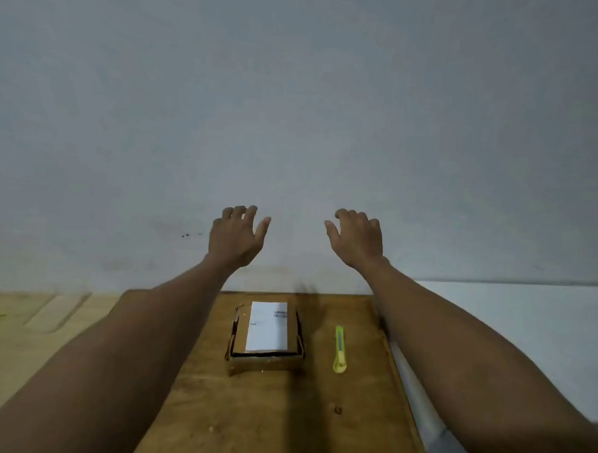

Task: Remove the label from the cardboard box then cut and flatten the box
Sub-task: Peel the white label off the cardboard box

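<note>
Cardboard box [266, 341] sits on the wooden board [282, 414], white label [268, 326] on top, well below both sets of fingertips. Left hand [236, 235] and right hand [357, 238] hover raised, fingers loosely curled, holding nothing. Green cutter [339, 349] lies beside the box, under the right hand.

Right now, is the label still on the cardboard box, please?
Still on: the white label lies flat on the cardboard box top, neither hand touching.

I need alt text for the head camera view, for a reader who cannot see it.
Both hands, left hand and right hand, hover open and empty above a wooden board. On it sit a cardboard box with a white label and a green utility knife.
</note>
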